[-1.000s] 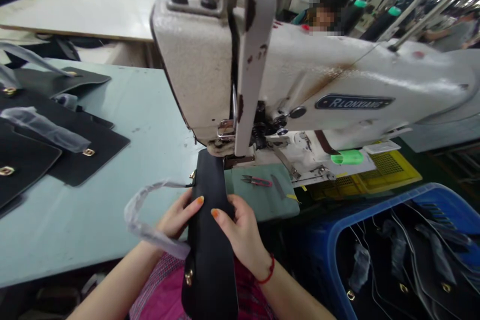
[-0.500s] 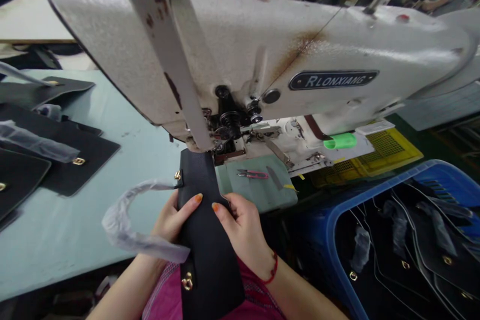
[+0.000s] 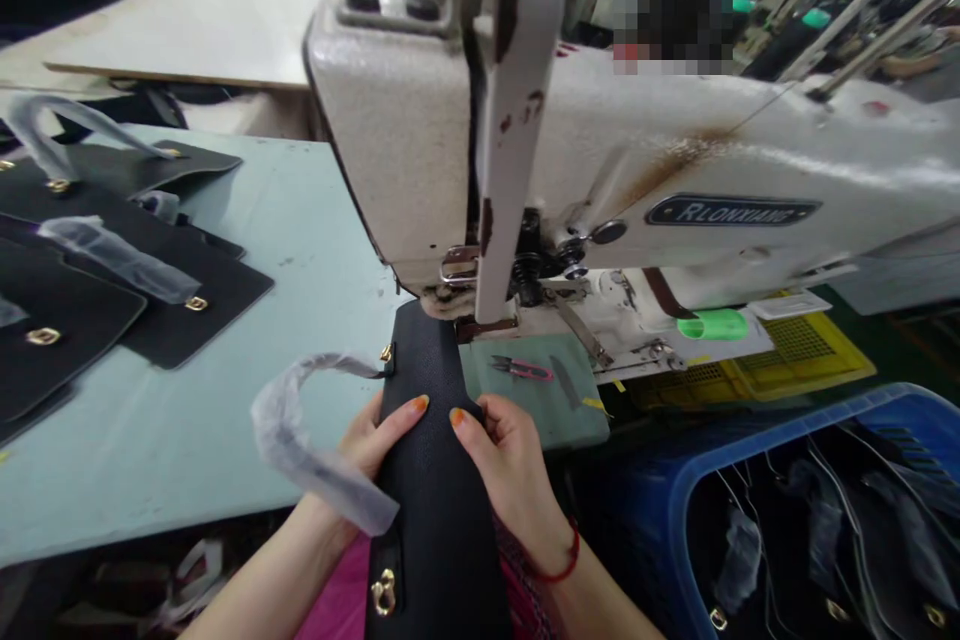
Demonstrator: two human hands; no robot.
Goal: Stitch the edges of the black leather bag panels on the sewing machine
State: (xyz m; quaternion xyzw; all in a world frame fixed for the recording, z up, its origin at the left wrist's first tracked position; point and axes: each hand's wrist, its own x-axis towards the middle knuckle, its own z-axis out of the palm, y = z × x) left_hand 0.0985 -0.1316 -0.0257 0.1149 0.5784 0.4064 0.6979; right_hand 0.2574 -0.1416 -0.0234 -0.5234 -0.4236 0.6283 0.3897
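A black leather bag panel (image 3: 442, 510) runs from my lap up to the needle area of a white sewing machine (image 3: 397, 150), its far end beneath the machine's head. My left hand (image 3: 367, 450) grips the panel's left edge, thumb on top and fingers mostly hidden underneath. On the right edge, my right hand (image 3: 514, 470) pinches the panel, thumb on top. A bag handle (image 3: 319, 450) wrapped in cloudy plastic arches from the panel's left side over my left wrist. Gold buckles (image 3: 384, 592) join it to the panel. The needle itself is hidden.
More black bag panels (image 3: 217, 320) with wrapped handles lie on the pale table (image 3: 315, 220) at left. Thread snips (image 3: 521, 369) rest right of the needle area. A blue basket (image 3: 679, 520) at lower right holds several black panels. Behind it stands a yellow crate (image 3: 810, 350).
My view has turned left, so the machine and basket appear farther right and lower. Both hands keep their grip on the panel, whose position under the machine looks nearly the same.
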